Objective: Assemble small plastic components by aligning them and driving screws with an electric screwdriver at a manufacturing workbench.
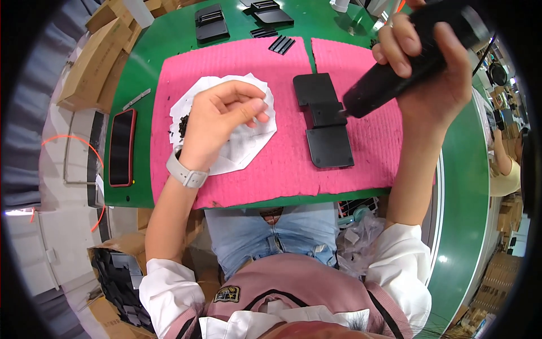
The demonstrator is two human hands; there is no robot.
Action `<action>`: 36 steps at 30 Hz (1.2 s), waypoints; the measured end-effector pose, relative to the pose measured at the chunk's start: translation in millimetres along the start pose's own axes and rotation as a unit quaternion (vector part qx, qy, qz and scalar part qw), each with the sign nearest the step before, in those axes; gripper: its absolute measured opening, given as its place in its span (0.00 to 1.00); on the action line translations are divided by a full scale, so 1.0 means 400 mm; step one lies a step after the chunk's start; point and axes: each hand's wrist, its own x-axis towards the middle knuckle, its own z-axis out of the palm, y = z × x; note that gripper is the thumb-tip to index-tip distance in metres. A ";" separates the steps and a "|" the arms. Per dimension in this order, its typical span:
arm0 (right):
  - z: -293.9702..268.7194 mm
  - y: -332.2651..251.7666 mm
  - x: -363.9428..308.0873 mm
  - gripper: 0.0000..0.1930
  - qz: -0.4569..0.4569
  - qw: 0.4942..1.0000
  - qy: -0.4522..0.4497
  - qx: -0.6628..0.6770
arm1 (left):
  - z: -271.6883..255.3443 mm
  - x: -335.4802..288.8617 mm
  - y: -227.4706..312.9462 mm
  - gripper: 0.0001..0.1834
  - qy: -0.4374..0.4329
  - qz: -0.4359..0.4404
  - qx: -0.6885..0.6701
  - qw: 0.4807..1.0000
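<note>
In my right hand (446,93) is a black electric screwdriver (375,87), fingers wrapped round its body. It slants down to the left, and its tip is at the right edge of a black plastic part (329,148). That part has two wide plates joined by a narrower middle and lies on the pink mat (271,178). My left hand (217,116) hovers over a crumpled white sheet (248,144), thumb and fingers closed together; anything between them is too small to make out. Beside it, a pile of small black screws (183,126) lies on the sheet, partly hidden by my hand.
At the table's far side are black plastic parts (212,25) and several short black strips (282,44). A phone in a red case (122,148) lies left of the mat, near a cardboard box (93,65). A box of black pieces (121,282) stands below left.
</note>
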 end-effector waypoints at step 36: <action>-0.011 0.088 -0.017 0.14 -0.050 0.998 -0.021 0.035 | 0.148 0.057 -0.018 0.30 -0.122 -0.197 0.022 0.972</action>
